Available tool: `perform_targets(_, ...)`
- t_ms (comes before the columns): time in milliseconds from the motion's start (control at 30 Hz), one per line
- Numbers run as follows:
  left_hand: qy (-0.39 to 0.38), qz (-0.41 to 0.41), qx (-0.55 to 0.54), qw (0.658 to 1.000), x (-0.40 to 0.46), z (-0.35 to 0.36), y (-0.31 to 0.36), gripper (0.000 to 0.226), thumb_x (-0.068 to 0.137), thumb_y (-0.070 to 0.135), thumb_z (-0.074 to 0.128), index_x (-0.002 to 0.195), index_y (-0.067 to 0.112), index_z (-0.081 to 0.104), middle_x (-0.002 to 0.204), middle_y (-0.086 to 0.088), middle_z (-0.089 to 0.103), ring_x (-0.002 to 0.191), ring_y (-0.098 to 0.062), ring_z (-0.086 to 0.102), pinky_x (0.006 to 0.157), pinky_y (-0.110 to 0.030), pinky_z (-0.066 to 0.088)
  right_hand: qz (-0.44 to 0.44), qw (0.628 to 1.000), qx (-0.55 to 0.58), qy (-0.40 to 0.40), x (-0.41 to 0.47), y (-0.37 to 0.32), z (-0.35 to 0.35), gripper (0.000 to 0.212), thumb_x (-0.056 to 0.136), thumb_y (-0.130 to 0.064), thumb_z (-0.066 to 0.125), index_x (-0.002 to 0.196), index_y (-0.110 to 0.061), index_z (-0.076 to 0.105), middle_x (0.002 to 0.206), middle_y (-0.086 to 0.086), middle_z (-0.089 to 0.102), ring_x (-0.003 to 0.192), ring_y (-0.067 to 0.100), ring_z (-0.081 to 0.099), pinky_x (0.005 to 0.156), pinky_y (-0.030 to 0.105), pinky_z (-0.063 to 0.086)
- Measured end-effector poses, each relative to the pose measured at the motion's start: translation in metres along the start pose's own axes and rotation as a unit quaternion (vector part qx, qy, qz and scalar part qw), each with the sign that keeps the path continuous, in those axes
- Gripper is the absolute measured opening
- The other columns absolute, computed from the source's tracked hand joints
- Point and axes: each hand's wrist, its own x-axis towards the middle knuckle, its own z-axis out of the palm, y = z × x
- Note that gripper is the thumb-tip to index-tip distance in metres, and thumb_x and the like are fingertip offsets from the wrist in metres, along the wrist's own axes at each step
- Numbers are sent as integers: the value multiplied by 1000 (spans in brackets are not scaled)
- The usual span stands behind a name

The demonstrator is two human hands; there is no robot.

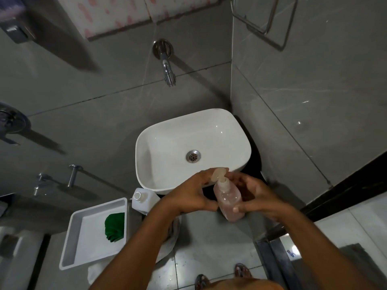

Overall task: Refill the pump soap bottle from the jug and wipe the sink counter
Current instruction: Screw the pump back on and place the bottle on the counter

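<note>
pump soap bottle [229, 198] held tilted in air just near of the white sink [167, 130]. right hand [254, 194] grasps its body, left hand [188, 195] fingers on the pump head. jug [144, 200] left of the hands, beside tray [71, 243] holding green cloth [114, 227].

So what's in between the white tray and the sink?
In the head view, the white jug with its cap on stands between the tray and the sink, tucked under the sink's near corner.
</note>
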Motion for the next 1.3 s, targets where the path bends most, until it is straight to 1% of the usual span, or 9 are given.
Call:
perform_targets(100,-22,5,32,999,3,0,2,72,67,4,81,133,28,63,133,13,65,126,-7,60,102,-31,52,18,997,51,-50,-1,-1,-11,74,60,0,84,122,-36,66,126,-4,68,119,13,62,86,26,54)
perform_targets(200,-6,3,31,999,12,4,-2,65,64,12,89,122,31,65,121,11,70,116,-9,66,98,-35,55,19,995,93,-14,0,8,-17,70,62,8,81,122,-23,66,122,2,70,116,19,64,85,28,55)
perform_targets(333,96,-2,28,995,25,21,-21,52,64,18,94,105,29,65,97,14,72,88,-1,69,77,-20,55,28,974,163,157,-3,30,-18,51,60,-7,88,107,-18,73,111,7,74,106,23,68,77,30,58)
perform_targets(500,200,-39,19,979,53,67,-51,54,59,45,94,104,42,64,97,22,74,92,6,70,75,-10,52,113,918,152,350,-4,65,-20,12,86,-19,75,94,-27,76,107,2,76,101,19,71,75,30,59)
perform_targets(600,220,-47,31,974,79,99,-71,42,70,42,89,106,31,71,101,15,76,95,3,70,84,-25,58,154,880,132,429,6,82,-26,8,92,-30,67,90,-33,74,105,-2,74,93,11,69,70,27,57)
perform_targets(767,271,-61,77,958,114,133,-92,12,86,22,76,94,19,67,91,10,73,82,-2,67,75,-25,55,127,863,131,471,22,101,-48,18,94,-25,65,110,-29,72,114,5,73,101,18,69,92,38,55)
perform_targets(900,273,-77,48,958,131,142,-95,19,84,21,72,100,30,67,92,20,65,81,7,61,71,2,40,117,862,68,489,34,109,-61,31,98,-23,60,128,-18,65,123,8,69,110,23,66,98,42,53)
perform_targets(1133,282,-89,32,955,142,147,-106,30,84,12,76,112,20,71,102,18,64,92,9,58,77,6,36,132,859,4,495,44,110,-69,31,97,-23,60,127,-15,66,126,11,68,115,28,63,102,46,50)
perform_targets(1300,268,-84,24,959,144,145,-114,37,80,23,78,116,26,71,103,27,62,92,30,53,80,5,37,132,873,-140,449,33,94,-69,34,99,-15,55,133,-15,61,129,10,65,118,27,61,92,28,47)
